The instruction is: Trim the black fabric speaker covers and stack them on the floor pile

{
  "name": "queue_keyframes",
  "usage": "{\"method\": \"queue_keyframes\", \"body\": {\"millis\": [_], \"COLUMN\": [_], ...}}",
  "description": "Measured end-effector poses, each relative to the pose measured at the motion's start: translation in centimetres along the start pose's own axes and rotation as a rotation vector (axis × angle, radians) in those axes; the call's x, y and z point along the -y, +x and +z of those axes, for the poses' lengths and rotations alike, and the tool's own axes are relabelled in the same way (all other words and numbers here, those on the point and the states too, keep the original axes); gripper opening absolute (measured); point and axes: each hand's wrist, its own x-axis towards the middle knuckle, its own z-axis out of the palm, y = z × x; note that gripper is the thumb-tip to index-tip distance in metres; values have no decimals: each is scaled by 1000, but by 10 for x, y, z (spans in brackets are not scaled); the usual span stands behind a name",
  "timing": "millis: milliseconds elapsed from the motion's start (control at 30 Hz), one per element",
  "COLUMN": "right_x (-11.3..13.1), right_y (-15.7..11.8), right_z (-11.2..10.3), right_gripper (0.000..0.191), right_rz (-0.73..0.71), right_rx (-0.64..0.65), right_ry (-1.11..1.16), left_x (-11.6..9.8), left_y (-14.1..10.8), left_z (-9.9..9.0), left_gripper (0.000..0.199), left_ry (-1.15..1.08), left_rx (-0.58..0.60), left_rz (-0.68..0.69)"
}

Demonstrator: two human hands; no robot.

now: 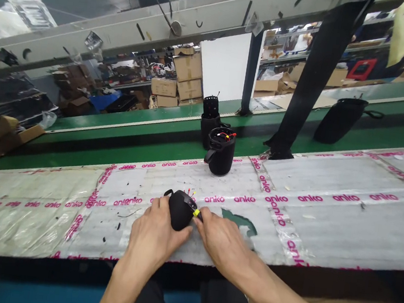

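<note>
A black rounded fabric-covered unit (180, 211) lies tilted on the wrapped table, with small red and yellow tips showing at its upper edge. My left hand (153, 231) is wrapped round its left side and front. Closed round a small tool with a yellow part (196, 213), my right hand (219, 237) meets the unit's right side; most of the tool is hidden in the fingers. Just beyond stands an open black cylinder (222, 155) with a side strap and red and yellow wires on top.
Behind runs a green belt (137, 136). On it are another black cylinder (209, 125) with a perforated part on top and, at the right, a tilted black one (340, 122). A dark post (312, 76) rises at the table's far edge. Small dark scraps lie at the left.
</note>
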Motion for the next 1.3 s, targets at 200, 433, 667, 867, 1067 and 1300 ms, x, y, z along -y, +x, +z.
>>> {"method": "queue_keyframes", "body": {"millis": [200, 433, 667, 867, 1067, 1300], "right_x": [-1, 2, 7, 8, 8, 8], "right_y": [3, 3, 7, 10, 12, 21], "right_z": [-11, -16, -18, -20, -16, -11], "right_gripper": [21, 23, 21, 24, 24, 31], "right_rz": [5, 49, 76, 67, 65, -28], "right_rx": [82, 142, 194, 159, 93, 5], "right_ry": [-17, -52, -76, -31, 86, 181], "left_x": [8, 9, 7, 5, 8, 36], "left_y": [15, 15, 18, 20, 26, 40], "left_z": [-6, -4, -5, -5, -11, -1], "left_gripper": [86, 84, 83, 86, 84, 76], "left_ry": [-101, -69, -32, -8, -45, -232], "left_rx": [170, 201, 206, 221, 255, 213], "left_rz": [54, 70, 50, 56, 74, 178]}}
